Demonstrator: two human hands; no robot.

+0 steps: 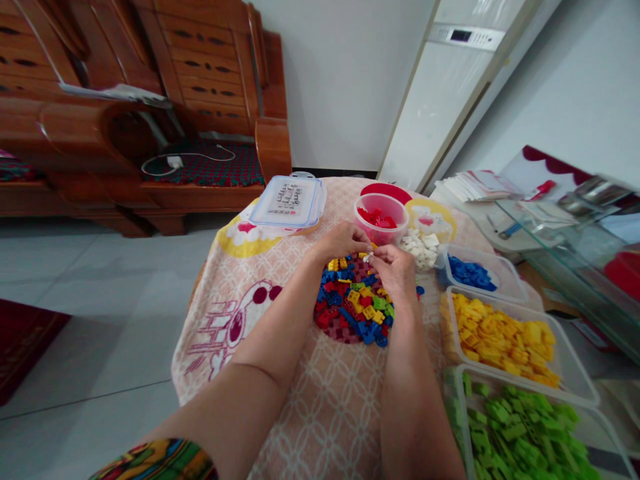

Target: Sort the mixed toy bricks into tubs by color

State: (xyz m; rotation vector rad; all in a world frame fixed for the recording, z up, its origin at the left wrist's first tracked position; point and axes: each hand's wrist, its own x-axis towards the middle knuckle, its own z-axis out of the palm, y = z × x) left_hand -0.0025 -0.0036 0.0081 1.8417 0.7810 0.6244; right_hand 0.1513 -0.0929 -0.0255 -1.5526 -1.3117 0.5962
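A heap of mixed bricks point(356, 303) in red, blue, yellow and green lies in the middle of a round table covered by a pink patterned cloth point(260, 313). Both my hands hover over the far edge of the heap. My left hand point(341, 241) is curled, fingers pinched together near a small white brick point(369, 256). My right hand point(397, 270) is also closed, its fingertips meeting the left hand's at that white piece. Whether one hand or both grip it I cannot tell.
Behind the hands stand a round tub of red bricks point(381, 218) and a pile of white bricks point(421, 248). On the right sit boxes of blue point(471, 273), yellow point(505, 339) and green bricks point(520, 427). A lidded clear box point(289, 201) rests at the back left. A wooden sofa point(150, 113) stands beyond.
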